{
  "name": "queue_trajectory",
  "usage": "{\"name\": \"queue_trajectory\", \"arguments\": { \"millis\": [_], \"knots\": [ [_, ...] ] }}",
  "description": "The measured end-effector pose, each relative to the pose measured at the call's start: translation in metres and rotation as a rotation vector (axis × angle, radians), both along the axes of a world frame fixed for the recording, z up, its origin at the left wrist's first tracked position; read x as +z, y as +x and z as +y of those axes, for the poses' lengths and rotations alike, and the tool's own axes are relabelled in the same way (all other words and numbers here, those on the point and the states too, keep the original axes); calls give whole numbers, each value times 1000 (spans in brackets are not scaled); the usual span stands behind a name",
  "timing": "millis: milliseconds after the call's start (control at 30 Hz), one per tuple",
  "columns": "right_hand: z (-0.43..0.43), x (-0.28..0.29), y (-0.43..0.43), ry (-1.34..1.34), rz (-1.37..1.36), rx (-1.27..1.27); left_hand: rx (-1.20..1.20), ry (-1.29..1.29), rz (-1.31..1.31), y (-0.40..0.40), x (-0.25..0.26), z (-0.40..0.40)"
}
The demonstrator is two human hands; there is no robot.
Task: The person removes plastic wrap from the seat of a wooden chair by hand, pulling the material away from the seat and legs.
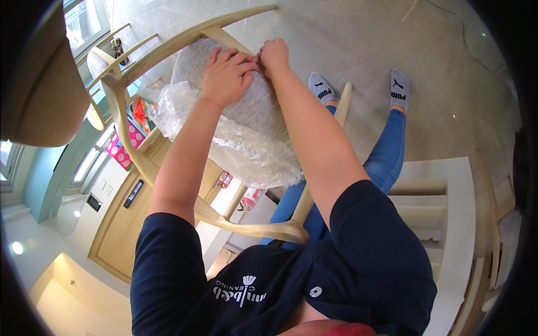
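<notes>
A pale wooden chair (pixel 168 50) with a grey woven-fabric seat (pixel 262 105) is tilted before me, across my legs. Crumpled clear plastic wrap (pixel 256 153) covers the lower part of the seat and bunches along its left side. My left hand (pixel 229 77) lies on the bare fabric with its fingers apart. Close beside it, my right hand (pixel 274 56) is curled at the seat's edge, by a wooden rail (pixel 229 38). What the right fingers may pinch is hidden.
Another chair (pixel 97 61) stands at the upper left. A pink dotted package (pixel 126 145) is seen past the chair frame. At right is a white slatted unit (pixel 458 201); a thin cable (pixel 462 31) crosses the grey floor (pixel 361 38). A wooden door (pixel 122 222) is at left.
</notes>
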State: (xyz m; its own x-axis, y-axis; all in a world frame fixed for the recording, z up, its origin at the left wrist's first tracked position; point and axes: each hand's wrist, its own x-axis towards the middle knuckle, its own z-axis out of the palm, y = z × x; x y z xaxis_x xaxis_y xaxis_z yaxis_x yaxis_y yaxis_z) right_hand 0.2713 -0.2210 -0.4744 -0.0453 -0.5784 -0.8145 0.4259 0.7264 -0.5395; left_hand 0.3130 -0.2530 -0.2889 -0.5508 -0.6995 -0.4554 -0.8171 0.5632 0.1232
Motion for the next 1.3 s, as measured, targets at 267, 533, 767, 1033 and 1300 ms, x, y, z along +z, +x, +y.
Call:
{"name": "queue_trajectory", "arguments": {
  "millis": [267, 533, 767, 1033, 1300],
  "knots": [
    [-21, 10, 9, 92, 102, 190, 12, 217, -245, -9, 5, -3],
    [-35, -2, -14, -182, 416, 580, -50, 229, -138, -23, -3, -4],
    [-39, 61, -102, 39, -603, 257, 377, 86, 35, 8, -16, -1],
    [-41, 90, -156, -202, -130, 693, 183, 452, -356, -30, -21, -25],
    [49, 87, -141, 166, -57, 457, 319, 415, -527, -49, -45, -10]
  ]
}}
